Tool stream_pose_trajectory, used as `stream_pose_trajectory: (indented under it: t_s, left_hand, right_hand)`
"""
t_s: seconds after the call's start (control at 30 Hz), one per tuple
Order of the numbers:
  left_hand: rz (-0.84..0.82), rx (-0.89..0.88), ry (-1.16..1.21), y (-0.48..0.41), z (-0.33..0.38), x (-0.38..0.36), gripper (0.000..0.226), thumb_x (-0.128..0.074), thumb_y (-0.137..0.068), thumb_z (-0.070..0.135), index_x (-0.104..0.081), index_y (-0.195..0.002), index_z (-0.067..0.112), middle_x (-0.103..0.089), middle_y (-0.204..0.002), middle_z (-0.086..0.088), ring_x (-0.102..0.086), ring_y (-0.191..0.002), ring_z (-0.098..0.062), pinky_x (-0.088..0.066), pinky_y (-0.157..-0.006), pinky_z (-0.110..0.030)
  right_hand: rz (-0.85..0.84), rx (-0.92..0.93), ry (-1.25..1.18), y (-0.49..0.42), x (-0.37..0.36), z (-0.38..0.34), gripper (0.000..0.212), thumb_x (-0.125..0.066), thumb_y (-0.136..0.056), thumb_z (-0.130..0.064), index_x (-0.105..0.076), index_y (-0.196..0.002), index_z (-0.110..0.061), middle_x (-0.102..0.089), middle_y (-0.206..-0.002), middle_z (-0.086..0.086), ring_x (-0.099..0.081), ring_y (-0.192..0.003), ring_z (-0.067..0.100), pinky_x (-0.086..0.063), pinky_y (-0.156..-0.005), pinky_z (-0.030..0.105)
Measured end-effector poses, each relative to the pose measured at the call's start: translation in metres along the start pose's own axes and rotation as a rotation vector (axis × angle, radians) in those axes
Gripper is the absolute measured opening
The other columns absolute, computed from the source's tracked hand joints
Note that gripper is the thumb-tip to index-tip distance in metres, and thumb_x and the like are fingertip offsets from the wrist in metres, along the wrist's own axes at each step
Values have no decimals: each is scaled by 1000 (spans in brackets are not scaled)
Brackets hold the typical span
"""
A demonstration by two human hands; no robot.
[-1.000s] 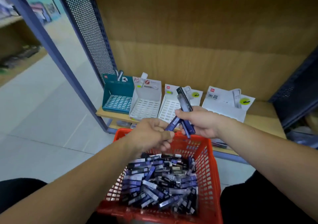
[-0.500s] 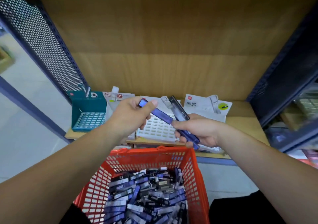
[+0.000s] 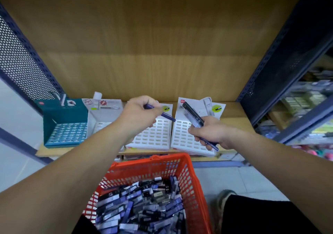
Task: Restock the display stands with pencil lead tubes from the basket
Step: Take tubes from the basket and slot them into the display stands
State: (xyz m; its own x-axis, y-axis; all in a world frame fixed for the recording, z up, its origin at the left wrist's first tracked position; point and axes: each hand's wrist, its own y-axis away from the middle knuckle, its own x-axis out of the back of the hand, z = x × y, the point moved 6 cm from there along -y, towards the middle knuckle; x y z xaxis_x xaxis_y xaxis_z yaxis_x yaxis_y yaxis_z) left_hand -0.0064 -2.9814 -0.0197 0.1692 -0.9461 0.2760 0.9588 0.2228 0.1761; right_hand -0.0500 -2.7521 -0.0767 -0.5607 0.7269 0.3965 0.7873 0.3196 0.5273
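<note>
A tube (image 3: 166,115) was pinched by the left hand (image 3: 140,116), a bundle (image 3: 193,116) clasped by the right hand (image 3: 210,133); beneath both, the stands (image 3: 155,134) were judged unfilled, the basket (image 3: 153,160) full.

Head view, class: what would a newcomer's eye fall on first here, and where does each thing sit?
The red basket at the bottom, heaped with purple and black lead tubes, grabs the eye first. Above it, the left hand holds one purple tube over the white stands on the shelf, while the right hand grips a bunch of tubes. A teal stand sits at the far left of the row.
</note>
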Motion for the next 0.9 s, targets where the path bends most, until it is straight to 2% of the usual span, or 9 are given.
stream_pose_trajectory:
  t_s: [0.07, 0.17, 0.23, 0.33, 0.43, 0.53, 0.67, 0.83, 0.9]
  left_hand:
    - [-7, -14, -70, 0, -7, -7, 13, -71, -90, 3, -68, -93, 15, -69, -80, 3, -61, -60, -14, -58, -61, -36]
    - [3, -34, -140, -6, -17, -15, 24, -77, -86, -1, -64, -90, 19, -68, -69, 11, -59, -56, 0, -48, -54, -18]
    - [48, -40, -155, -16, -22, -20, 23, -80, -84, -1, -67, -87, 18, -69, -65, 9, -56, -53, -1, -46, -57, -18]
    - [65, -50, -209, -34, -28, -32, 18, -78, -86, 0, -72, -90, 16, -73, -78, -4, -54, -54, -7, -44, -56, -19]
    - [46, -50, -250, -53, -38, -48, 19, -72, -92, 4, -74, -93, 23, -76, -88, -4, -56, -64, -13, -46, -59, -22]
    - [70, -48, -255, -66, -51, -59, 23, -72, -93, 5, -67, -93, 28, -75, -89, -4, -58, -63, -9, -44, -54, -13]
    - [90, -80, -281, -75, -61, -65, 18, -74, -90, 3, -67, -88, 19, -74, -79, -8, -53, -52, -3, -42, -51, -13]
    - [38, -117, -258, -84, -61, -76, 12, -71, -92, 0, -70, -94, 12, -73, -81, -2, -57, -56, 0, -45, -56, -12]
    - [22, -152, -270, -88, -60, -83, 13, -70, -92, 1, -71, -94, 13, -73, -82, -6, -58, -59, -5, -48, -62, -20]
  right_hand:
    - [25, -22, 96, -11, 8, 16, 12, -61, -99, -21, -55, -98, -11, -58, -74, 11, -46, -50, 19, -38, -44, 27]
    - [123, -37, 313, -36, 17, 41, 10, -59, -99, -24, -57, -100, -15, -58, -76, 10, -49, -53, 22, -39, -41, 26]
    - [186, -20, 371, -55, 19, 56, 8, -59, -98, -26, -57, -101, -19, -59, -76, 7, -54, -57, 23, -42, -43, 26]
    - [193, 53, 354, -81, 17, 71, 12, -58, -96, -26, -60, -108, -24, -60, -80, 1, -59, -65, 20, -48, -54, 28]
    - [141, 138, 401, -104, 17, 77, 27, -61, -95, -29, -61, -123, -29, -69, -95, 1, -67, -82, 24, -58, -68, 34]
    - [90, 159, 505, -126, 22, 86, 30, -64, -95, -38, -60, -124, -30, -70, -104, -1, -69, -93, 24, -58, -83, 39]
    - [35, 129, 601, -139, 23, 99, 25, -67, -93, -41, -59, -116, -46, -67, -95, -8, -71, -81, 21, -60, -75, 38]
    - [-20, 168, 487, -143, 25, 96, 22, -70, -93, -32, -68, -115, -34, -63, -78, -11, -61, -63, 10, -51, -61, 24]
    - [-72, 184, 417, -142, 26, 91, 13, -72, -94, -29, -67, -106, -34, -62, -76, -7, -58, -57, 12, -48, -51, 21]
